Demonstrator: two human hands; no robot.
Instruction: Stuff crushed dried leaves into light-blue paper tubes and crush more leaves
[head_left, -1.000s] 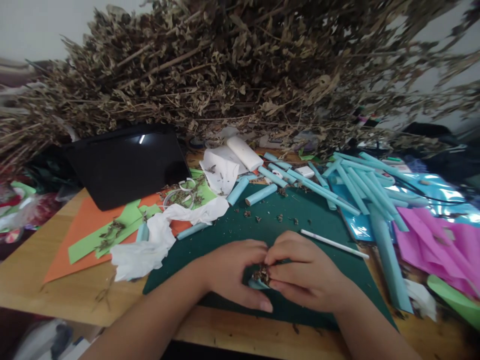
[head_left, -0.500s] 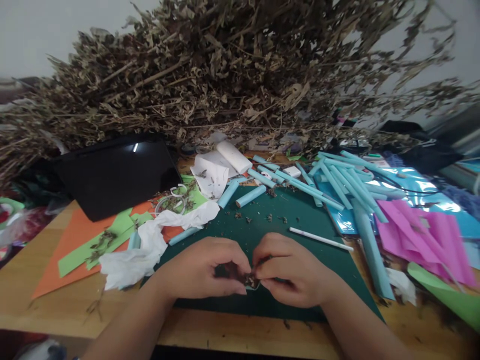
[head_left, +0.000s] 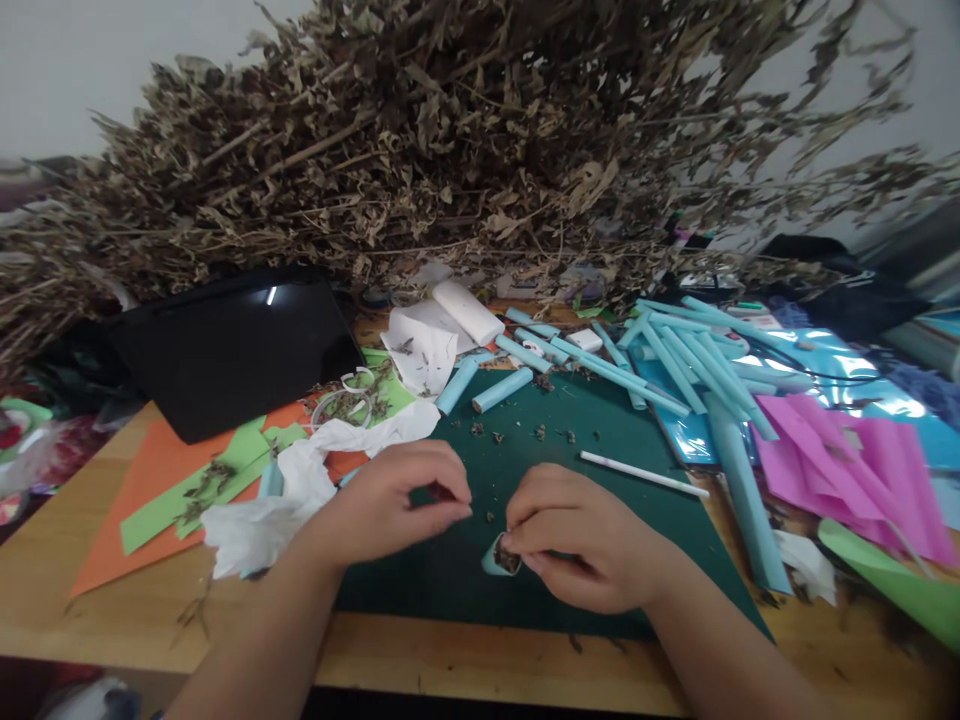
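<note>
Since half a second ago, left hand [head_left: 390,505] has drawn away leftward, fingertips pinched together. Right hand [head_left: 577,540] grips the leaf-stuffed pale blue paper tube [head_left: 499,556] over the dark green cutting mat [head_left: 600,440]; farther off looms the dried brown branch heap [head_left: 450,150].

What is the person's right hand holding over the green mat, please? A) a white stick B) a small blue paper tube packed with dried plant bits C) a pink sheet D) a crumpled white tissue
B: the right hand pinches a small blue paper tube with brown dried bits showing in its open end, above the green mat; the left hand is apart from it.
</note>
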